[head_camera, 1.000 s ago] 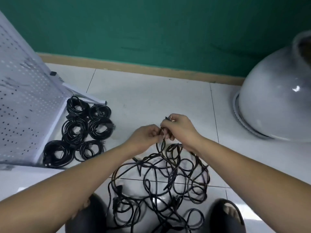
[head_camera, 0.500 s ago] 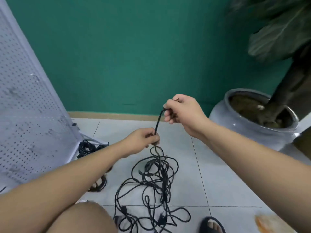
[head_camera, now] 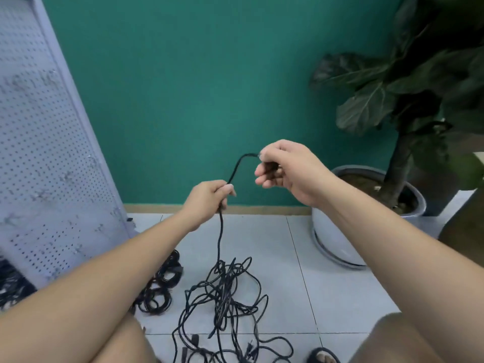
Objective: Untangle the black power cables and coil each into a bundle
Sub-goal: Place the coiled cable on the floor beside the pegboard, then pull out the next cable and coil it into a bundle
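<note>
A tangle of black power cables (head_camera: 225, 305) lies on the white tiled floor between my knees. One black cable (head_camera: 220, 231) rises straight up out of it. My left hand (head_camera: 209, 197) grips that cable in a fist, well above the floor. Past the fist the cable arcs up and to the right, and my right hand (head_camera: 285, 169) pinches its end, higher than the left hand. Several coiled black bundles (head_camera: 162, 286) lie on the floor at the left, partly hidden behind my left forearm.
A white perforated panel (head_camera: 44, 142) leans at the left. A potted plant in a grey glazed pot (head_camera: 337, 239) stands at the right against the green wall. A sandalled foot (head_camera: 323, 357) shows at the bottom edge.
Both hands have risen from the pile, drawing one cable up out of the tangle. The right hand has moved up and right, away from the left. The view has tilted upward.
</note>
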`<state>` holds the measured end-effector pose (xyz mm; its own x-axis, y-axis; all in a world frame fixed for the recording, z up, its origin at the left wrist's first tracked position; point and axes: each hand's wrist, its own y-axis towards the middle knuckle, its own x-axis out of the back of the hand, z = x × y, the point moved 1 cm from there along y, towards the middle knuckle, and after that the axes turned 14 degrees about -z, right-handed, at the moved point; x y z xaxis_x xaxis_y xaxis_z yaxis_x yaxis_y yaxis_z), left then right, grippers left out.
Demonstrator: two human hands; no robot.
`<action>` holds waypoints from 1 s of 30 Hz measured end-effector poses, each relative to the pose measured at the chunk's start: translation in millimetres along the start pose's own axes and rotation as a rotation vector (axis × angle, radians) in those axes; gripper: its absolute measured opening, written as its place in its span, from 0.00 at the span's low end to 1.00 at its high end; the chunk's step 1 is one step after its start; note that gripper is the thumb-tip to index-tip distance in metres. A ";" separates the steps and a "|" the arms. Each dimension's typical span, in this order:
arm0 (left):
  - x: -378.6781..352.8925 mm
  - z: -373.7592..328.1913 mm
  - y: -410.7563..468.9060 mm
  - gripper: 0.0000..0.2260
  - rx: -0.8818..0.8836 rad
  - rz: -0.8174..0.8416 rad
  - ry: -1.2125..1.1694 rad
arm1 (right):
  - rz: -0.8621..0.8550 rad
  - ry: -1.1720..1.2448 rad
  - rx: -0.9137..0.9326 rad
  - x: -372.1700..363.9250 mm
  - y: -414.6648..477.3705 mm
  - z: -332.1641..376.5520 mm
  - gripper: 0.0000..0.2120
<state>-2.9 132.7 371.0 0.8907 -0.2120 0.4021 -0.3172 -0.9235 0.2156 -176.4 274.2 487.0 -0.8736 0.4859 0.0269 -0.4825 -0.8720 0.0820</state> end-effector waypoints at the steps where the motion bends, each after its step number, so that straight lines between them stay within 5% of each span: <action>1: 4.5 -4.7 2.3 0.12 -0.003 -0.037 -0.030 | 0.076 -0.044 -0.041 1.5 -4.5 -4.3 0.03; 5: 10.4 -28.2 5.5 0.12 -0.064 -0.135 -0.039 | 0.383 -0.112 -0.146 -6.2 -20.0 -29.7 0.09; 10: -19.9 -38.4 -23.3 0.08 0.001 0.072 -0.147 | 0.512 -0.025 -0.094 -28.2 -23.3 -37.2 0.15; 14: -50.0 10.8 -34.3 0.11 0.018 0.261 0.110 | 0.338 0.042 -0.062 -27.4 -11.5 -41.7 0.16; 19: -71.8 34.4 -51.1 0.15 0.141 0.298 0.038 | 0.111 0.191 0.081 -26.5 9.5 -52.0 0.16; 24: -78.8 11.4 -58.0 0.17 -0.008 0.277 0.201 | -0.160 -0.260 0.317 -8.3 31.2 -56.3 0.14; 30: -46.8 -27.9 -47.5 0.16 -0.207 0.084 0.277 | -0.052 -0.631 0.203 8.8 31.4 -92.6 0.17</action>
<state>-38.6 195.4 366.8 0.7455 -0.1640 0.6461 -0.4706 -0.8159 0.3359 -205.2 245.6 397.6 -0.6148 0.5221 0.5911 -0.4480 -0.8480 0.2831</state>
